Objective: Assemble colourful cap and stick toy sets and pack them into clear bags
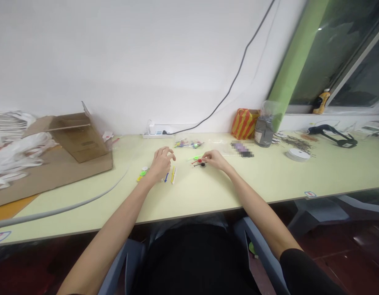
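My left hand [161, 164] hovers over the table with its fingers loosely bent and apart, holding nothing that I can see. Beneath and beside it lie a blue arrow-tipped stick [166, 178], yellow and white sticks [174, 175], and small round plastic pieces [143, 173] in white, green and yellow, partly hidden by the wrist. My right hand [215, 159] has its fingertips pinched together at the edge of a red disc-and-stick piece [199, 160]. A similar black piece [203, 165] lies just in front, and a green one [195, 157] just behind.
Bagged colourful parts [188, 143] lie near the wall beside a power strip [155, 133]. A cardboard box [81, 139] and a grey hose [85, 201] are at left. At right stand a striped bag [241, 124], a dark container [263, 131] and a white ribbon roll [297, 155].
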Available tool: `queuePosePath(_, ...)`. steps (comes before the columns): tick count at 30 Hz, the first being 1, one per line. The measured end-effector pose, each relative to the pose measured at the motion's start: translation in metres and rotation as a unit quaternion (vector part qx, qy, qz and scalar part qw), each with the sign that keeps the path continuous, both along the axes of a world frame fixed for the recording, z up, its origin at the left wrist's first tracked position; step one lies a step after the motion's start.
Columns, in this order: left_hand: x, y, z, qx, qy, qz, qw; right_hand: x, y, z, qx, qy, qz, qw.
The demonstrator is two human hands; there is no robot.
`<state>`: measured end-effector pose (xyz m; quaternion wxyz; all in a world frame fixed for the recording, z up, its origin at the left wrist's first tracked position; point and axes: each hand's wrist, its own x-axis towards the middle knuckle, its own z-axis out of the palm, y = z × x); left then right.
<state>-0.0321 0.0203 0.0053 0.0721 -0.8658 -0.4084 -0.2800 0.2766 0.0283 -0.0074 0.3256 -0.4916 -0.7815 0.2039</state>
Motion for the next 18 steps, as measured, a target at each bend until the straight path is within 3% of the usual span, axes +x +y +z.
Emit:
queuePosePath(9, -0.011, 0.000, 0.010, 0.011, -0.005, 0.022, 1.000, -0.002, -0.002, -0.002, 0.020, 0.013, -0.003, 1.000)
queuePosePath(18, -0.033, 0.011, 0.018, -0.061, 0.033, 0.029, 0.997, -0.006, -0.005, -0.001, 0.036, 0.012, -0.012, 0.999)
